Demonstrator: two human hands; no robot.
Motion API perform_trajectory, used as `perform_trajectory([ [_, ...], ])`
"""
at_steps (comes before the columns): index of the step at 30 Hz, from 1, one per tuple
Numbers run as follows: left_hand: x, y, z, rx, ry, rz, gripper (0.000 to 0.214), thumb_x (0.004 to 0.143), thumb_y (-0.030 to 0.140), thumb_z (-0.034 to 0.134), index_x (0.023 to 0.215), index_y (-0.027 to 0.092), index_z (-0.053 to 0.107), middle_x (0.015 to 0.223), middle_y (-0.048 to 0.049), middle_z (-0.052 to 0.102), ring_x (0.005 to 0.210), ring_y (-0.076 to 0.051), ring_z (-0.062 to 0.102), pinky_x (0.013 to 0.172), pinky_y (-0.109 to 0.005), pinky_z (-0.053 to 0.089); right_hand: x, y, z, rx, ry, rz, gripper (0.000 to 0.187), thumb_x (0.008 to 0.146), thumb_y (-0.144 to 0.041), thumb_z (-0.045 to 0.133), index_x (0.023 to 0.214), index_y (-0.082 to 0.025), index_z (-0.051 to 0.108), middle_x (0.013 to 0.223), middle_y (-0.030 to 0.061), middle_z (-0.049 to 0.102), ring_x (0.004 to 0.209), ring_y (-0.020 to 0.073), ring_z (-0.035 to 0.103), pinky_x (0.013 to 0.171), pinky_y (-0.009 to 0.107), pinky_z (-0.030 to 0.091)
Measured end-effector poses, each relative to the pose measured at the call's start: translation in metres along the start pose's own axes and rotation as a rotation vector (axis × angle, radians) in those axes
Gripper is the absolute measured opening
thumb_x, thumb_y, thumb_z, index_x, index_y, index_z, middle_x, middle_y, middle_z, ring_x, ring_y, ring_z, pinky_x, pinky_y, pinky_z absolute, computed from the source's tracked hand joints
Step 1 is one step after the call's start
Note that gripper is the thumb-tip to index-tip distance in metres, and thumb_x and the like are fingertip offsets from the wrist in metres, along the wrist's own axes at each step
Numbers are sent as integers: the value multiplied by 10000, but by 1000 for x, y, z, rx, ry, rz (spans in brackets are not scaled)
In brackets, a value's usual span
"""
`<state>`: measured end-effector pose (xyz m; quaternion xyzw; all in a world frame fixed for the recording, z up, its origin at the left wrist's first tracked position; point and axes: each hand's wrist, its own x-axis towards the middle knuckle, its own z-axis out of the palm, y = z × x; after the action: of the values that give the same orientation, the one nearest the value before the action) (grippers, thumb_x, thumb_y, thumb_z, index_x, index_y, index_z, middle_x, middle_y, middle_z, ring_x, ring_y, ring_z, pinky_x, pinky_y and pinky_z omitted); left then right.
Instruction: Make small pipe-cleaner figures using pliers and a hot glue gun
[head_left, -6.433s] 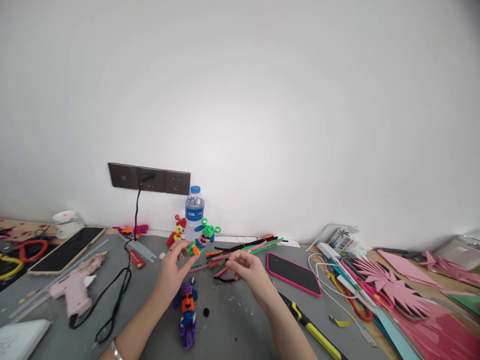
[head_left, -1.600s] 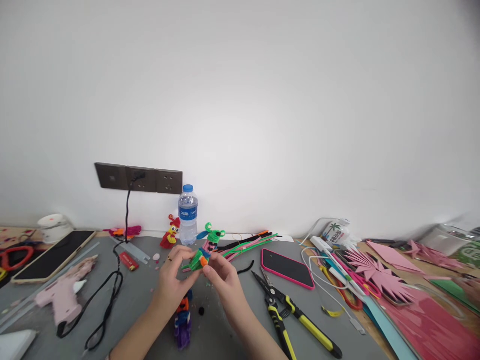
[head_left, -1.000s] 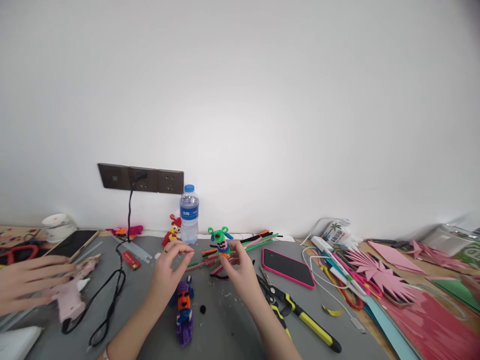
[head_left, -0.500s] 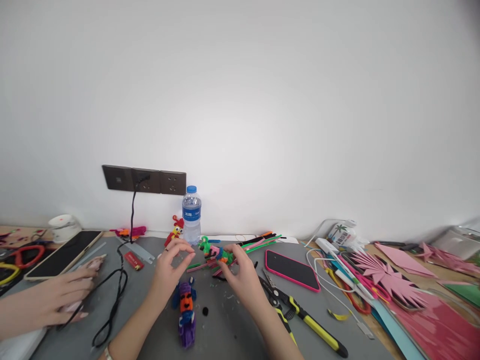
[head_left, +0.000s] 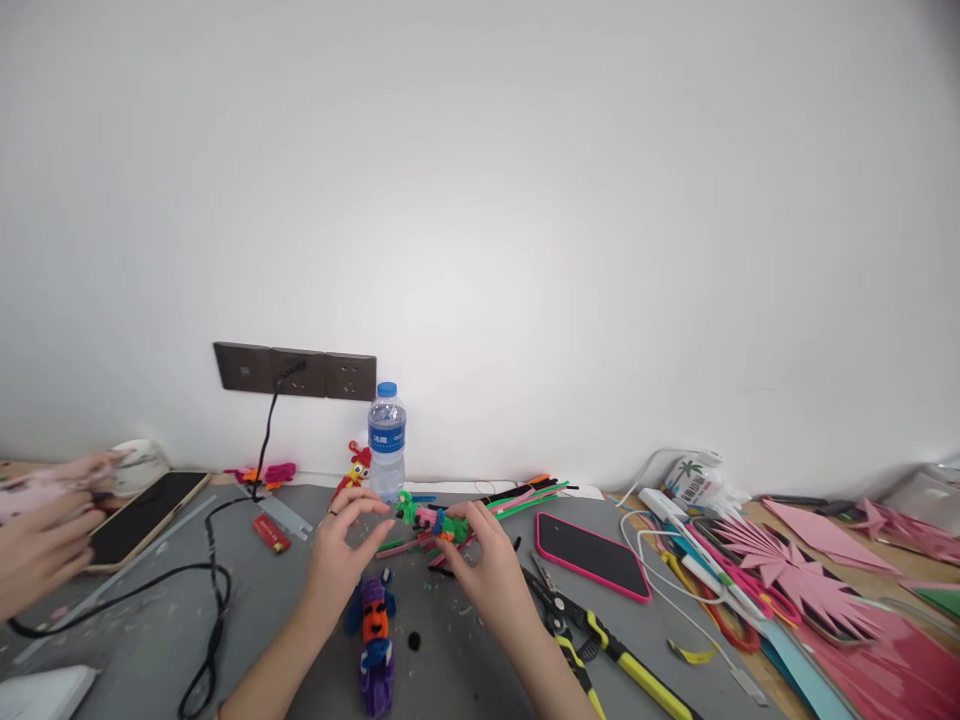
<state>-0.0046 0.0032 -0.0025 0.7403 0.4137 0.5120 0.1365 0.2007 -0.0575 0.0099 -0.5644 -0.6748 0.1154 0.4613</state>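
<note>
My right hand (head_left: 486, 568) pinches a small pipe-cleaner figure (head_left: 431, 520), green, pink and blue, tipped on its side just above the grey mat (head_left: 300, 620). My left hand (head_left: 341, 560) hovers a little to the left of the figure with its fingers curled and apart, holding nothing. A second figure (head_left: 373, 640), purple, orange and blue, lies on the mat below my hands. A bundle of loose pipe cleaners (head_left: 510, 495) lies behind the held figure.
Another person's hand (head_left: 37, 530) at the far left lifts a pink glue gun, its black cord (head_left: 210, 590) trailing across the mat. A water bottle (head_left: 387, 440), rooster figure (head_left: 354, 470), two phones (head_left: 592, 543), yellow-handled pliers (head_left: 600, 640) and pink paper cutouts (head_left: 795, 570) lie around.
Over the last second my right hand tipped the green figure from upright onto its side. The other person's hand picked up the glue gun and carried it left, dragging the cord.
</note>
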Motion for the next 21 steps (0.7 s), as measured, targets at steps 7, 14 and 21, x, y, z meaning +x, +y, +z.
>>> perform_trajectory([
  [7, -1, 0, 1, -8, 12, 16, 199, 853, 381, 597, 739, 237, 673, 939, -39, 631, 902, -221, 655, 738, -310, 532, 0, 0, -1, 21, -27, 6, 149, 844, -162, 552, 965, -246, 574, 944, 44, 629, 891, 231, 600, 744, 297, 475],
  [14, -2, 0, 1, 26, -15, -9, 193, 853, 353, 569, 729, 232, 652, 952, -46, 633, 918, -223, 647, 752, -308, 539, 0, 1, -1, 21, -62, 26, 159, 864, -152, 518, 995, -234, 554, 981, 48, 634, 928, 228, 602, 775, 297, 469],
  [21, -2, 0, 2, 16, 16, -9, 174, 843, 340, 572, 726, 234, 647, 936, -46, 635, 911, -225, 645, 767, -317, 540, 0, 4, 0, 24, -20, -1, 176, 870, -164, 510, 1024, -228, 563, 991, 55, 651, 927, 224, 618, 772, 284, 479],
])
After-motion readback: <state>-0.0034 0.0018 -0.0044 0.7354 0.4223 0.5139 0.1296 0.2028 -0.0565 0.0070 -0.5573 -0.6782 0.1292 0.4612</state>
